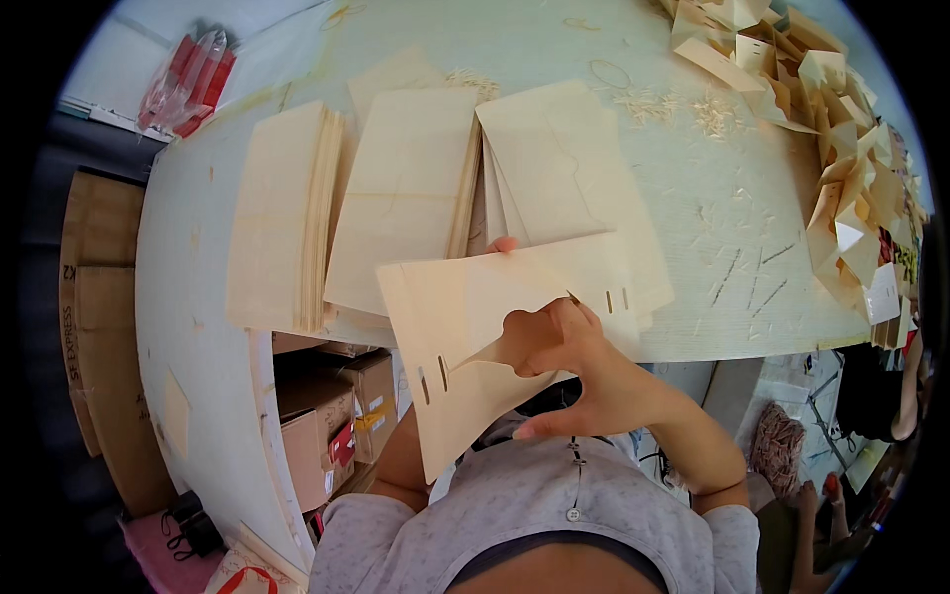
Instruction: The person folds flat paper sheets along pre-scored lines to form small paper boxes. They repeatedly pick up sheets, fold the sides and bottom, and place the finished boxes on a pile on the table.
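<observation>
A cream card sheet [455,297] with an irregular cutout in its middle and pairs of narrow slots near both ends is held up, tilted, in front of my body. My left hand [503,245] is mostly hidden behind it; only a fingertip shows over its top edge, gripping it. At the cutout, my right hand [594,371] has its fingers bent into the opening, some tips out of sight. Its thumb stretches out well apart from them, below. Just beyond lie a middle stack of card sheets [401,188] and a fanned right stack [544,158].
Another card stack [272,218] stands left on the pale table [188,257]. Small offcuts [717,117] lie scattered at the back. Folded card pieces [841,168] heap up along the right. Cardboard boxes [322,426] fill a shelf underneath. Another person's arm [908,391] shows far right.
</observation>
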`<move>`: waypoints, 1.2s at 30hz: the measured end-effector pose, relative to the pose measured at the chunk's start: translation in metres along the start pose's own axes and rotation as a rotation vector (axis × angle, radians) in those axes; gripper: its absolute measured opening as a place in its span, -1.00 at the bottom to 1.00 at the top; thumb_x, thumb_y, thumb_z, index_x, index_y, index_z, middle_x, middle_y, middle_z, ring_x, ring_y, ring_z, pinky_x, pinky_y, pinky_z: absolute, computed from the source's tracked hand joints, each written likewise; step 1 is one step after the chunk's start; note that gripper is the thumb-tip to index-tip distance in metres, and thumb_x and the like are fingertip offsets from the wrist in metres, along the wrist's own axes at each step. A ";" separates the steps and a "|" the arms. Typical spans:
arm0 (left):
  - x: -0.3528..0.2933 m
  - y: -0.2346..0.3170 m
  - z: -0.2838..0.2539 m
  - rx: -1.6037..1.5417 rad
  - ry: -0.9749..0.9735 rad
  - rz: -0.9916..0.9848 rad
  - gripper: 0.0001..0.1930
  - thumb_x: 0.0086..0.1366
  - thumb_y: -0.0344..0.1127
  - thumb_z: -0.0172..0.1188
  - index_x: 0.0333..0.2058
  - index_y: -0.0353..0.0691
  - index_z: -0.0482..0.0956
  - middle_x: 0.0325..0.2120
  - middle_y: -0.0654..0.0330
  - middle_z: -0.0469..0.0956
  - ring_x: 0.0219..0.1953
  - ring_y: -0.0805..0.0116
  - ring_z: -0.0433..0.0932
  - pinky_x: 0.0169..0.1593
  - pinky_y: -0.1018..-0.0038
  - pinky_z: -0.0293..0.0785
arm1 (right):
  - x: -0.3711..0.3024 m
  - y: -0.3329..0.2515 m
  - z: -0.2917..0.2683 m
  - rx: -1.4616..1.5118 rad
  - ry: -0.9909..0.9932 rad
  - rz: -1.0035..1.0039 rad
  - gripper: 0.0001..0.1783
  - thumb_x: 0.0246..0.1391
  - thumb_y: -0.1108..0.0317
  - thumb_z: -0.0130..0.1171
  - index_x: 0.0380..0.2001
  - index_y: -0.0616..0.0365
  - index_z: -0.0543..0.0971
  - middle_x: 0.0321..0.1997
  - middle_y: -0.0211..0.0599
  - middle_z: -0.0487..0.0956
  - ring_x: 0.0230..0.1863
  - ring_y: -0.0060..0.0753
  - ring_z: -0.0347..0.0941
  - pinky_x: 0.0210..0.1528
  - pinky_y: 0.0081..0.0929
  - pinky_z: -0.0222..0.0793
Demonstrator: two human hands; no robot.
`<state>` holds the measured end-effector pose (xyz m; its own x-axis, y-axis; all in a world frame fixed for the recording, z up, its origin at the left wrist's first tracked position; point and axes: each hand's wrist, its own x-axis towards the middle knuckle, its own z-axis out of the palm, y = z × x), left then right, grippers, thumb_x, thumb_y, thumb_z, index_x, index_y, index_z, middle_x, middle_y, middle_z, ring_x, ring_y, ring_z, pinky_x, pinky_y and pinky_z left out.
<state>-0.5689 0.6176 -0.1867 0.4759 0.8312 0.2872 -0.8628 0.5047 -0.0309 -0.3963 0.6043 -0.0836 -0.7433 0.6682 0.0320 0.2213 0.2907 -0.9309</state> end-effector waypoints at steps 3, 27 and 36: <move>0.000 -0.004 0.006 0.092 0.057 0.020 -0.30 0.12 -0.03 0.13 0.14 -0.20 0.06 0.02 -0.03 0.28 0.11 0.19 0.25 0.11 0.40 0.24 | 0.001 -0.001 -0.003 -0.008 -0.037 0.073 -0.56 -0.49 0.13 0.48 -0.51 0.12 0.54 -0.14 -0.01 0.20 -0.05 -0.03 0.09 0.03 -0.25 -0.03; -0.004 -0.021 0.059 0.678 0.237 0.103 0.07 -0.13 0.07 0.34 0.21 -0.20 -0.15 0.06 0.02 0.25 0.16 0.21 0.18 0.18 0.38 0.12 | 0.014 -0.016 0.026 -0.281 0.210 0.140 -0.69 -0.34 0.29 0.35 -0.41 -0.04 0.51 -0.48 -0.56 0.56 -0.20 -0.36 0.31 0.03 -0.02 -0.17; 0.001 -0.021 0.086 0.741 0.387 0.077 0.33 -0.36 0.11 0.47 0.24 -0.17 -0.33 0.08 0.05 0.23 0.18 0.24 0.16 0.20 0.36 0.06 | 0.015 -0.018 0.023 -0.334 0.134 0.091 -0.68 -0.37 0.28 0.35 -0.44 -0.02 0.50 -0.46 -0.51 0.52 -0.18 -0.36 0.32 0.04 0.02 -0.14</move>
<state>-0.5649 0.5877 -0.1036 0.3196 0.9466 -0.0430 -0.7198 0.2720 0.6386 -0.4264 0.5931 -0.0746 -0.6267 0.7790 0.0221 0.4931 0.4183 -0.7628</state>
